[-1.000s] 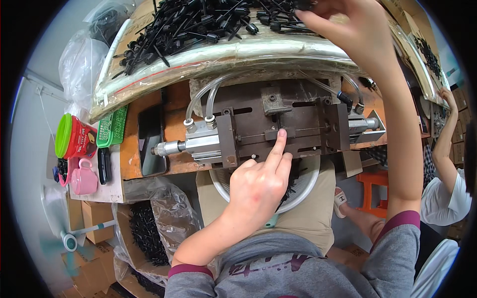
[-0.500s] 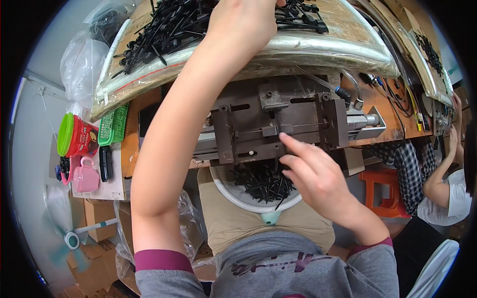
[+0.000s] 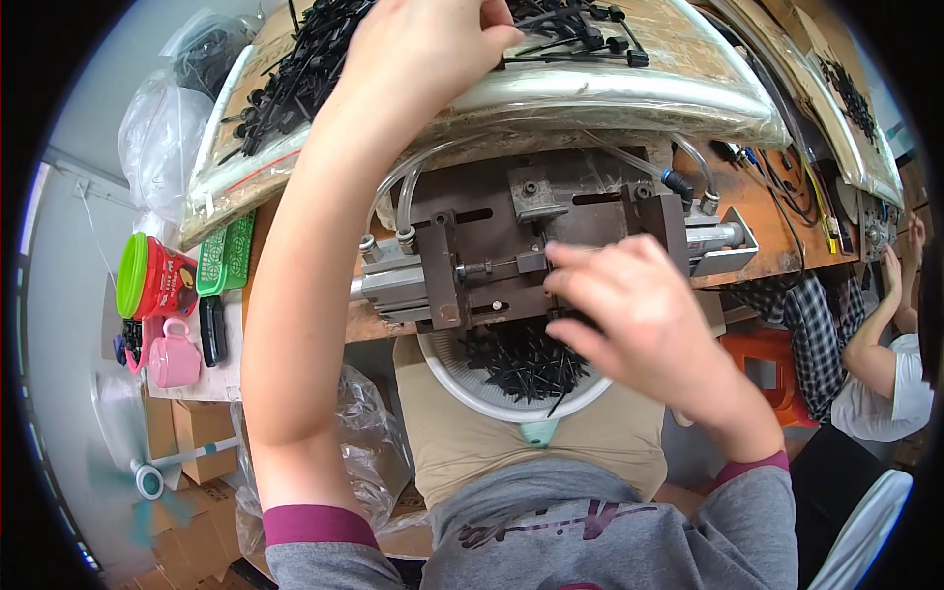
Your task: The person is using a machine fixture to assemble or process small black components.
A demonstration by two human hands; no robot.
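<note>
My left hand [image 3: 418, 44] reaches over the raised tray at the top, its fingers curled in and the thumb close to them. Beside it lies a heap of black plastic stems with small heads [image 3: 320, 59]; whatever its fingertips hold is hidden. My right hand [image 3: 629, 310] is smeared by motion at the middle of a dark metal clamping fixture [image 3: 497, 211]. Its index finger is near the small centre block [image 3: 532, 262], with the thumb lower down. A dark strip shows by these fingers, too blurred to name. Below the fixture, a white basket [image 3: 462, 393] holds more black stems.
Air cylinders [image 3: 393, 290] with clear hoses flank the fixture. At left stand a red tub with a green lid [image 3: 162, 275], a green basket [image 3: 226, 254] and a pink mug [image 3: 175, 356]. A fan [image 3: 147, 480] is lower left. Another person's arm [image 3: 885, 315] shows at right, near an orange stool [image 3: 757, 369].
My left hand has drawn back slightly toward me and left, over the tray. My right hand has shifted a little up and left at the fixture, and its fingers have moved.
</note>
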